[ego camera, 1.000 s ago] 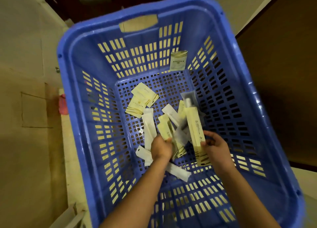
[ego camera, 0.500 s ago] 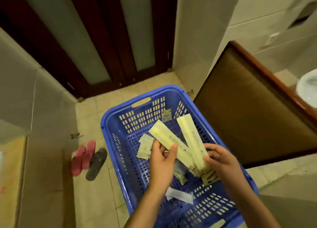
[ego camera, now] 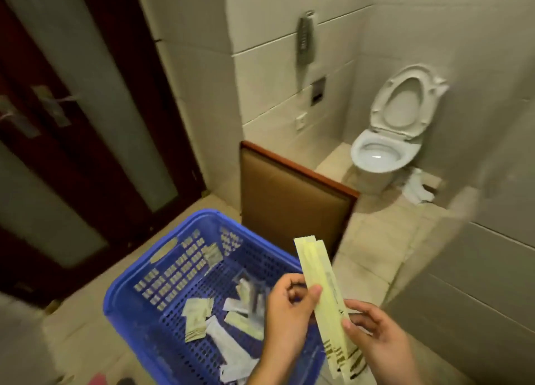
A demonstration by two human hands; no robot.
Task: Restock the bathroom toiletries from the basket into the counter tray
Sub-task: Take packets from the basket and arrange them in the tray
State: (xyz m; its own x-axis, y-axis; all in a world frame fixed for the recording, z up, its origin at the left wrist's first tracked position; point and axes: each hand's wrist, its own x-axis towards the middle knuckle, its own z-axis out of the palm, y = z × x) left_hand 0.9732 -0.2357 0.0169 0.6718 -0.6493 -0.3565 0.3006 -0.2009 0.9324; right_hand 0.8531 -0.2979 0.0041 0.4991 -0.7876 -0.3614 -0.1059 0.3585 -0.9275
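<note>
Basket (ego camera: 121, 292): blue, on floor, lower left of frame; loose sachets (ego camera: 198, 319) inside.
Packets (ego camera: 320, 283): long, yellow, stacked; held tilted over basket's right edge, lower centre.
Left hand (ego camera: 288, 315): curled, thumb pressed on packets.
Right hand (ego camera: 379, 337): clamped on packets lower down.

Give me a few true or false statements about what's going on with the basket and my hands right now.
Both the left hand and the right hand hold long yellow packets. True.
The blue basket is empty. False: loose packets lie on its bottom.
The toilet seat is raised. True.
The basket stands on a counter. False: it stands on the tiled floor.
</note>
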